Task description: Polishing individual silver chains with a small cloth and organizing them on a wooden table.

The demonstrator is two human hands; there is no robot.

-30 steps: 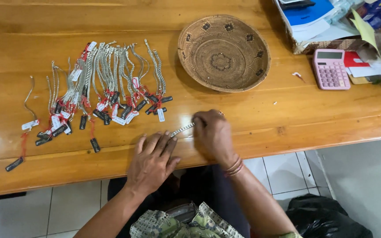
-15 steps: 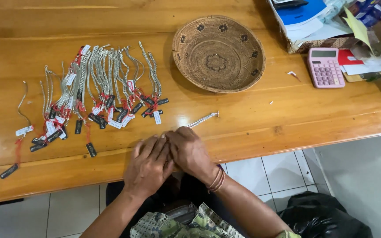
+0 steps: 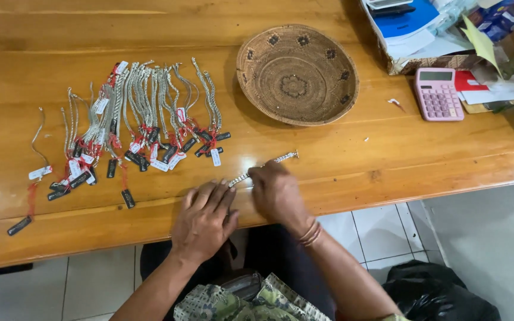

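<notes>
A silver chain bracelet (image 3: 281, 159) lies stretched on the wooden table (image 3: 352, 160) near its front edge. My right hand (image 3: 275, 193) pinches the chain near its middle. My left hand (image 3: 204, 217) rests flat on the table just left of it, fingertips touching the chain's near end. Further left lie several silver chains (image 3: 144, 107) in a row, each with red string and white or black tags.
An empty woven basket (image 3: 297, 74) sits behind the hands. A pink calculator (image 3: 438, 94) and a box of papers (image 3: 417, 30) stand at the right. A black bag (image 3: 441, 294) lies on the tiled floor below.
My hands were clasped together at the table edge with the bracelet lying free. Now both have moved forward onto the bracelet and my right hand has taken hold of it.
</notes>
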